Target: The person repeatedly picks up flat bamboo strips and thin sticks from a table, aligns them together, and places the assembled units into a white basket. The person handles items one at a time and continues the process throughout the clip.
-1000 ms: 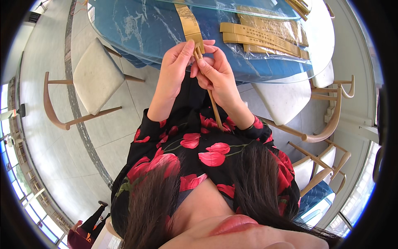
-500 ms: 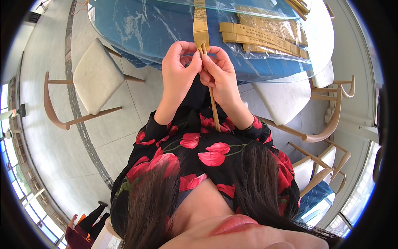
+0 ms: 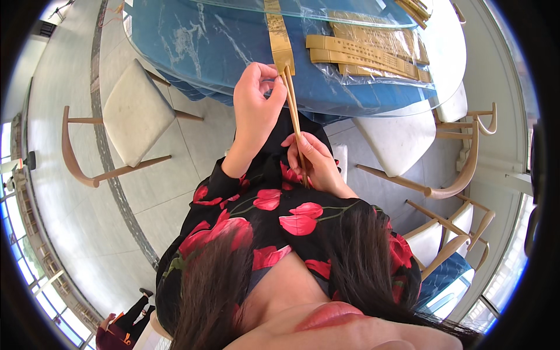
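Head view shows two bare hands at the near edge of a table point(image 3: 230, 70), which has a blue cloth under a clear cover. The left hand point(image 3: 255, 99) is the higher one. Its thumb and forefinger come together in a narrow pinch on the lower left edge of a gold paper wrapper point(image 3: 278, 39), beside the mouth of it; the other fingers are loosely bent and partly hidden.

A pair of wooden chopsticks point(image 3: 293, 106) has its upper ends at this mouth, just right of the left fingertips. How deep they sit inside, I cannot tell. From there the chopsticks run down, slightly tilted to the right, over the dark trousers to the right hand point(image 3: 318, 166). This hand is closed around their lower part, the thumb lying on top and the bent fingers behind. The lower ends come out below these fingers, near the flowered shirt point(image 3: 268, 198).

To the right of the wrapper, well apart from both hands, more gold wrappers point(image 3: 364, 53) lie in a pile on clear plastic point(image 3: 344, 80).
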